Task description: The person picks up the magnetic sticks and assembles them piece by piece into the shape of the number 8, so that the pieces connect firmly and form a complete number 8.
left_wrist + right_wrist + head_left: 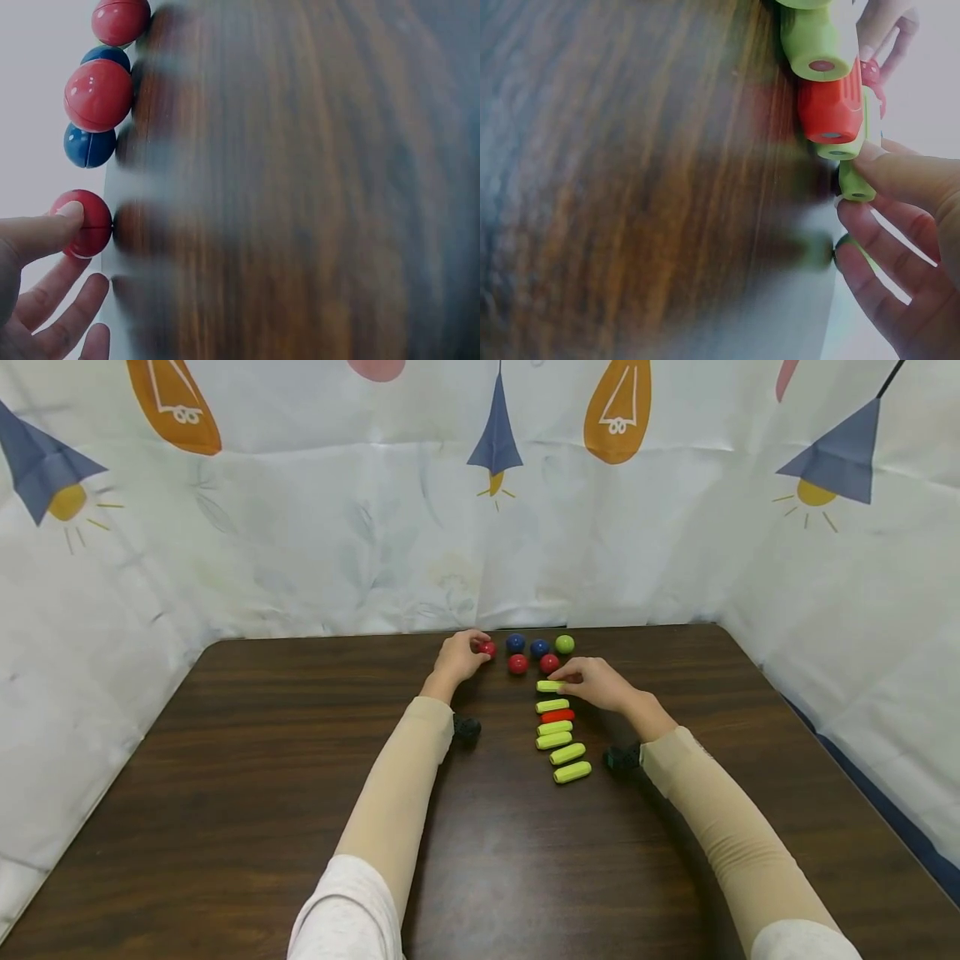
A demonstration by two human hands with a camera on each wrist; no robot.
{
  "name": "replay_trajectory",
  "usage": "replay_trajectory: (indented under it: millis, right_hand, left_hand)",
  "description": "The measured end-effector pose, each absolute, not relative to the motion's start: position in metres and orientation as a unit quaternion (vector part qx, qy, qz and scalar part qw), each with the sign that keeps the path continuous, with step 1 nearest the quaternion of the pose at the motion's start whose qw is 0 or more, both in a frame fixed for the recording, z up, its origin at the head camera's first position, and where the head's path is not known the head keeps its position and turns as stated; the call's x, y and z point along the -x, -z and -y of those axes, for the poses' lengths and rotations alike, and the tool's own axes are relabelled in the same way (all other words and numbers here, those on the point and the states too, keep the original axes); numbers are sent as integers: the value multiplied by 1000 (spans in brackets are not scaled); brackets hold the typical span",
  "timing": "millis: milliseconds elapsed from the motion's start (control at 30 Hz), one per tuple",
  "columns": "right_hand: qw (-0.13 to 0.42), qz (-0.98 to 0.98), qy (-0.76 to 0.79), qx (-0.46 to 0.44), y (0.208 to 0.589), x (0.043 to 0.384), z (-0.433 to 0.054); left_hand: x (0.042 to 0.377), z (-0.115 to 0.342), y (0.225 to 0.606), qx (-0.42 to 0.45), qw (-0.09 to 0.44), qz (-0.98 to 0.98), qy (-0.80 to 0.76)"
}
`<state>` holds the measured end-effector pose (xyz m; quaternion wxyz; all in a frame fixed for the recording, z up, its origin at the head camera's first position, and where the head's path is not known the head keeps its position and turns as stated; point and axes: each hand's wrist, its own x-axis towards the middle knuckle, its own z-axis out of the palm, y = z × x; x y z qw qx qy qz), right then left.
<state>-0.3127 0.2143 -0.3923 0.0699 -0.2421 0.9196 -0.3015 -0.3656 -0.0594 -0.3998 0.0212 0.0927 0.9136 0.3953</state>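
Observation:
In the head view my left hand (456, 660) is at the far side of the table, with a glossy red ball (487, 648) between thumb and fingers. The left wrist view shows the thumb pressed on that red ball (91, 229) and fingers curled behind it. My right hand (596, 683) pinches the far piece of a column, a short yellow-green ribbed stick (548, 686). Seen from the right wrist, thumb and fingertips are on the end of this stick (856, 186). Nearer in the column lie a red stick (557, 716) and several yellow-green sticks (553, 740).
Between the hands, near the far edge, sit two blue balls (515, 643), two more red balls (518, 664) and a green ball (565, 645). They stand on a dark wood-grain table (262, 793). A white printed cloth (300, 543) hangs behind the table and along its sides.

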Motion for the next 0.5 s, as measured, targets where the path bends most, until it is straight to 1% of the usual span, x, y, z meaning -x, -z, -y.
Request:
replay_trajectory:
  millis: [500]
  right_hand:
    - [71,-919,301,246,389,313,-208]
  left_hand:
    - [354,84,391,-89,24,-908,-408]
